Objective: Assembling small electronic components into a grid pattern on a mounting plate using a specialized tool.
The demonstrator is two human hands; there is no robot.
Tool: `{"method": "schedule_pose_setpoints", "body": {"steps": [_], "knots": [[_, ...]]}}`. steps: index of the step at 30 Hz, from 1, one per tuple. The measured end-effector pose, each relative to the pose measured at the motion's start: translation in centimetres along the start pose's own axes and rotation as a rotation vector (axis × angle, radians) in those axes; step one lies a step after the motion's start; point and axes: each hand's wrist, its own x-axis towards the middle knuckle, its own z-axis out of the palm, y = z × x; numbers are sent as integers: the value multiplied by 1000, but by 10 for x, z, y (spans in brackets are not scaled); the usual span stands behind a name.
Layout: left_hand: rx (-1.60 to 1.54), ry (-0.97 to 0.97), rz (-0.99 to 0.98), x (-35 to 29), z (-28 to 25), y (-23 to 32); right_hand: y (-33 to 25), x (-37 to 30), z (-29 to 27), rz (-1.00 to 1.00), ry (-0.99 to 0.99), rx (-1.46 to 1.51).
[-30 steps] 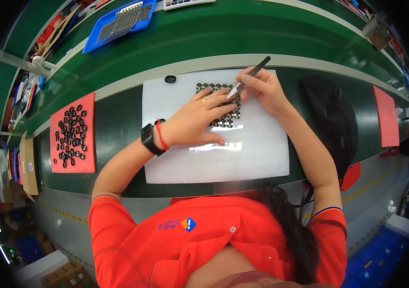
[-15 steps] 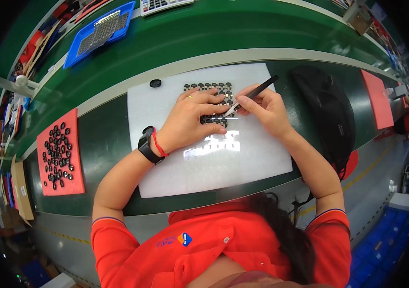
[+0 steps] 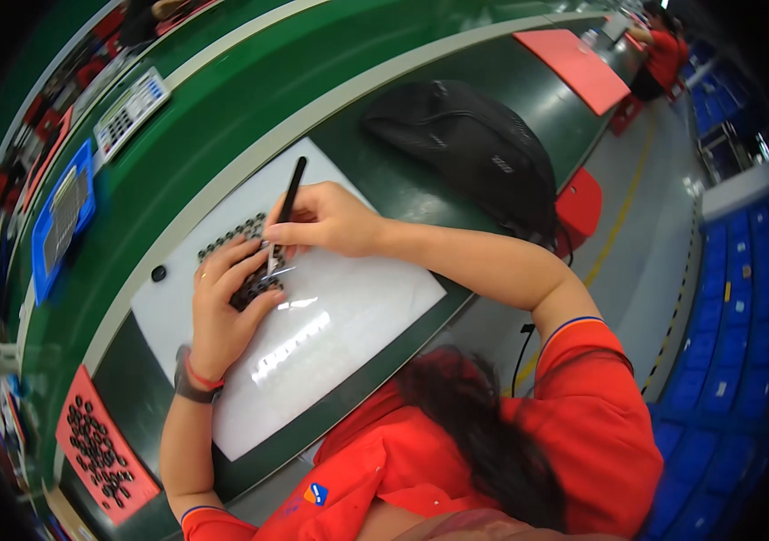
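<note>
My left hand [image 3: 225,302] lies with its fingers spread over a panel of small dark parts [image 3: 242,227] in rows, pressing on it and hiding much of it. My right hand [image 3: 335,219] is closed on black-handled tweezers [image 3: 292,187], held pen-like and slanted. Their silvery tip points down at the parts beside my left fingers; the exact contact is too small to make out. Panel and hands rest on a white foam sheet [image 3: 258,410]. Near the sheet's left corner sits one small black oval piece [image 3: 159,273].
At the lower left, a red foam pad [image 3: 144,489] carries many black pieces. Beyond the bench ledge are a blue tray [image 3: 88,162] and a white calculator [image 3: 132,113]. A black bag [image 3: 466,149] lies at the right, near a red stool [image 3: 580,212]. Another person [image 3: 662,59] sits far right.
The whole view has turned and shifted, bringing the far right of the bench into sight. My hands keep the same hold: left spread on the panel, right on the tweezers.
</note>
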Motion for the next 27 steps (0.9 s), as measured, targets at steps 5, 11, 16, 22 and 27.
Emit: {"method": "schedule_pose_setpoints", "body": {"steps": [5, 11, 16, 22, 27], "knots": [[83, -31, 68, -1, 0, 0, 1, 4, 2, -16, -4, 77], [55, -67, 5, -3, 3, -4, -2, 0, 7, -100, 51, -11], [21, -97, -35, -5, 0, -5, -2, 0, 10, -52, 88, -130], [-6, -109, -46, 1, 1, -1, -1, -1, 8, -101, 66, -251], [-25, -149, -49, -5, -2, -11, 4, 6, 10, -126, 83, -221]]}}
